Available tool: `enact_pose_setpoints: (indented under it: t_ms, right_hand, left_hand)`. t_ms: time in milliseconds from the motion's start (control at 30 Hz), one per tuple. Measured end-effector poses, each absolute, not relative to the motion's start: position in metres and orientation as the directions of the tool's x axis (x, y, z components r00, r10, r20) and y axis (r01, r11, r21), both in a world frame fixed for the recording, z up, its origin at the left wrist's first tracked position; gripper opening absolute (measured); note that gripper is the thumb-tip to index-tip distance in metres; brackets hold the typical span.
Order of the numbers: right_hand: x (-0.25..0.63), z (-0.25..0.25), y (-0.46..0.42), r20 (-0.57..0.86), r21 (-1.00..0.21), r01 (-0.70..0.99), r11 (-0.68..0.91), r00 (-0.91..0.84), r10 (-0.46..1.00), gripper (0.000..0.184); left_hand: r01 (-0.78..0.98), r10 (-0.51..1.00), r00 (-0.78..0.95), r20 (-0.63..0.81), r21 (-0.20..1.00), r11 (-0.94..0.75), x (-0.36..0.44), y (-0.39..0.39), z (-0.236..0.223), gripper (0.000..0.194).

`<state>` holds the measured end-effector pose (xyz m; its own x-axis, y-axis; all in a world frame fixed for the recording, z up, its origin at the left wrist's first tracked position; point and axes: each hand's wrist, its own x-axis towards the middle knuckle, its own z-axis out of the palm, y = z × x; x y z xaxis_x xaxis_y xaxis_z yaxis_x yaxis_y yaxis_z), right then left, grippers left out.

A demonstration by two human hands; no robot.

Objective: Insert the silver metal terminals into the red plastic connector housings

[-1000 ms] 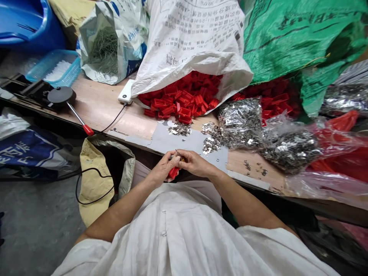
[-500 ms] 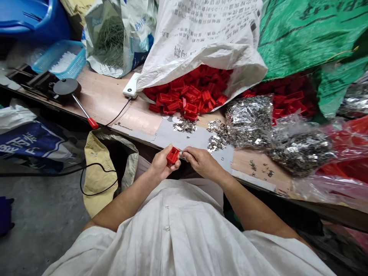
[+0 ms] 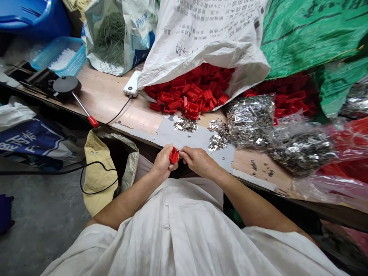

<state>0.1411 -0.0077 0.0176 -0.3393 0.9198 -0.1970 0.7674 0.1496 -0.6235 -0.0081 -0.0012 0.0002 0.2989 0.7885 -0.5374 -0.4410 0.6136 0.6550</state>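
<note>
Between the fingers of my left hand (image 3: 162, 162) is a small red plastic case (image 3: 174, 156), its open side facing up and partly covered by the thumb. My right hand (image 3: 198, 160) is closed in a pinch at the case's right edge. A thin metal piece (image 3: 178, 151) shows at its fingertips and reaches into the case; its exact kind is too small to make out. Just beyond the hands, small metal plates lie in a pile (image 3: 186, 124) on a grey sheet (image 3: 175, 138), with more metal plates (image 3: 217, 141) to the right.
Red cases (image 3: 192, 96) spill from a white sack (image 3: 207, 23). Bags of metal plates (image 3: 251, 120) stand at the right. A black tool with a red-tipped lever (image 3: 92, 121) and a white device (image 3: 132, 83) sit left. An open yellow sack (image 3: 99, 172) hangs below the table edge.
My left hand has turned the red case, and its thumb now covers more of it. My right hand has moved slightly left, bringing the thin metal piece into the case.
</note>
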Motion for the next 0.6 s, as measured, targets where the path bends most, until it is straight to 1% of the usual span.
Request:
enact_pose_setpoints:
  t_ms: [133,233,333,500,600]
  right_hand:
    - [0.137,0.011,-0.010,-0.169,-0.537,0.821,0.195,-0.331,0.929,0.024]
    - [0.133,0.004,-0.011,-0.145,-0.440,0.869,0.227,-0.318,0.937,0.024]
    - [0.130,-0.002,-0.012,-0.132,-0.345,0.908,0.238,-0.298,0.945,0.028]
    - [0.133,-0.001,-0.011,-0.123,-0.304,0.914,0.269,-0.318,0.940,0.030]
    - [0.135,0.003,-0.011,-0.159,-0.256,0.928,0.271,-0.317,0.935,0.029]
  left_hand:
    - [-0.412,0.818,0.278,-0.504,0.706,0.575,-0.007,-0.002,-0.003,0.036]
    - [-0.388,0.844,0.251,-0.475,0.749,0.537,-0.007,-0.002,-0.008,0.038]
    - [-0.373,0.850,0.239,-0.469,0.764,0.527,-0.006,-0.001,-0.010,0.038]
    - [-0.376,0.849,0.261,-0.460,0.761,0.528,-0.007,0.001,-0.008,0.038]
    - [-0.371,0.867,0.230,-0.441,0.784,0.498,-0.007,0.002,-0.008,0.038]
